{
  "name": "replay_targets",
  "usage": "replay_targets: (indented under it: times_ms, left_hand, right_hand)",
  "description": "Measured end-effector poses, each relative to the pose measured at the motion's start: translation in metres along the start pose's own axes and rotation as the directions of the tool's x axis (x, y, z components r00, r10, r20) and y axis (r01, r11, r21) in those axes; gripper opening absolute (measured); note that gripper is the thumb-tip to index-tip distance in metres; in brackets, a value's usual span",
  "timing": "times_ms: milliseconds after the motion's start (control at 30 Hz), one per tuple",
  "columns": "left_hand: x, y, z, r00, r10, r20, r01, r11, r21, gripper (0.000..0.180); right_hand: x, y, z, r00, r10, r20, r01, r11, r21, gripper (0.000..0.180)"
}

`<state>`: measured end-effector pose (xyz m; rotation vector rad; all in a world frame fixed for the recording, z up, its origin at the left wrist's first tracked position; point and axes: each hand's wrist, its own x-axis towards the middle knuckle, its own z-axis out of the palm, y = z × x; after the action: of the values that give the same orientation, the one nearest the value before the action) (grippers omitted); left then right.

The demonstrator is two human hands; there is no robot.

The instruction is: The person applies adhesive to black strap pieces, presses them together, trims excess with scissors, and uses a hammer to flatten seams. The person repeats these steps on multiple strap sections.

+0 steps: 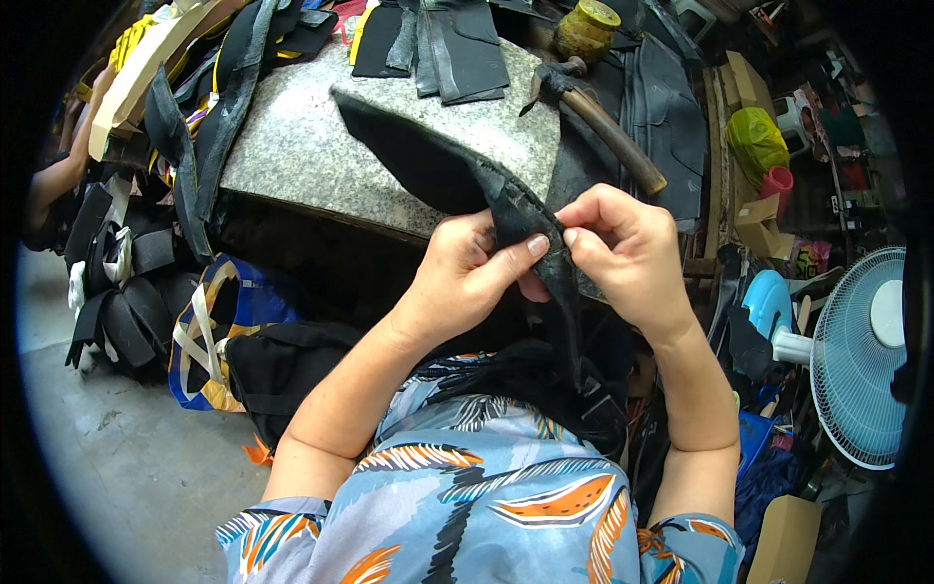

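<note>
A long, curved black piece of padded sheet material [418, 161], with a raised seam along its upper edge, is held up in front of me over the near edge of the stone slab. My left hand [462, 273] grips its middle, thumb on top and fingers underneath. At the piece's right edge, thumb and forefinger of my right hand [628, 253] are pinched together beside my left thumb. What lies between those right fingertips is too small to tell. The lower end of the piece hangs toward my lap.
On the speckled stone slab [302, 136] lie more black pieces [457, 54]. A wooden-handled hammer [613, 136] and yellow jar [587, 29] sit beyond my right hand. A fan [856, 360] stands right; bags [292, 375] and black bundles [136, 316] are left. Another person's arm [78, 156] shows far left.
</note>
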<state>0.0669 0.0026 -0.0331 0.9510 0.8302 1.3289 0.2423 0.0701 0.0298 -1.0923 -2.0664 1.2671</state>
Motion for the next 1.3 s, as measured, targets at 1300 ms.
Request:
replay_targets:
  times_ms: [1300]
  left_hand:
    - [0.030,-0.007,0.003,0.983,-0.085,-0.163,0.086,0.996,-0.001,0.021]
  right_hand:
    - [0.029,0.025,0.009,0.988,-0.107,-0.108,0.104,0.994,-0.034,0.006]
